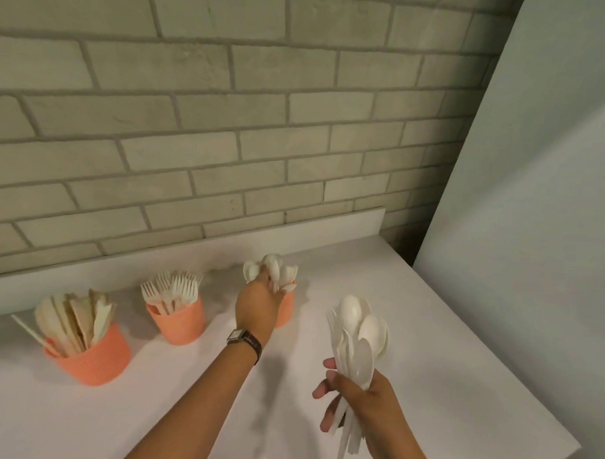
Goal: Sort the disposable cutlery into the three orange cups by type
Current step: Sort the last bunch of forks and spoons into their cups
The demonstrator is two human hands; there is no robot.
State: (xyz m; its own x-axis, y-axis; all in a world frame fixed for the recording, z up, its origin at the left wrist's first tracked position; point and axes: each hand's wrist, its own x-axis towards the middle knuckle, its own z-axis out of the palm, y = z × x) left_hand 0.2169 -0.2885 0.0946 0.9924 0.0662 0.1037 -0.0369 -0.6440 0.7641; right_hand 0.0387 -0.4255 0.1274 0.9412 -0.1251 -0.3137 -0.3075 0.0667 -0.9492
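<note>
Three orange cups stand in a row on the white counter. The left cup (94, 357) holds wooden knives, the middle cup (179, 323) white forks. The right cup (286, 311) holds white spoons (287, 271) and is mostly hidden behind my left hand (257, 305). That hand, with a watch on its wrist, reaches over the cup and its fingers are among the spoons; whether it grips one I cannot tell. My right hand (360, 399) grips a bundle of white spoons with at least one fork (357, 331), bowls pointing up, nearer me on the right.
The white counter (443, 388) ends at a front-right edge close to my right hand. A brick wall with a low white backsplash runs behind the cups. A grey panel (534, 237) stands at the right.
</note>
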